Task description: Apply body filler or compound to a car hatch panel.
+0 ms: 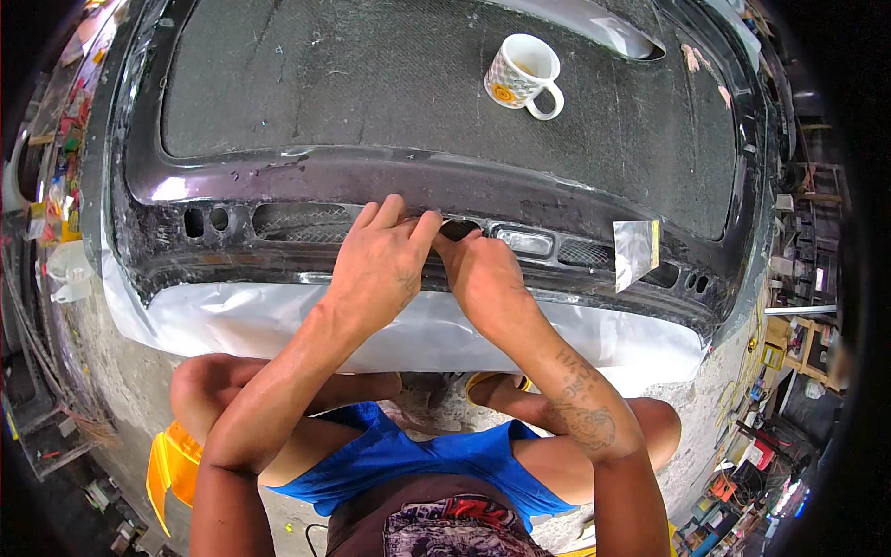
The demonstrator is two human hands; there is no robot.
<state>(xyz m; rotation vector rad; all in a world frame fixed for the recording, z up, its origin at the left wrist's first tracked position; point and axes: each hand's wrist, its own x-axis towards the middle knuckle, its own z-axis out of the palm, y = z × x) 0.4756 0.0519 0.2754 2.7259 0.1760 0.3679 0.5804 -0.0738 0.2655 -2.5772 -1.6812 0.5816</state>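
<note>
A dark car body panel (pixel 445 172) lies before me, with a row of openings along its near edge. My left hand (pixel 380 265) rests there with bent fingers, beside an oval opening backed by mesh (pixel 302 223). Close against it, my right hand (pixel 487 278) is closed, its thumb and forefinger pinched at a dark opening (pixel 461 228). Whatever sits between the fingers of either hand is hidden. Just right of my right hand is a light-edged oblong recess (pixel 524 242). Farther right, a small grey sheet (pixel 636 252) lies over the edge.
A patterned white mug (pixel 524 76) stands on the panel's dark textured middle. Beyond it lies a long silver-grey piece (pixel 594 26). White plastic sheeting (pixel 278 320) hangs along the near edge, in front of my legs. Cluttered shelves (pixel 807 353) line the right side.
</note>
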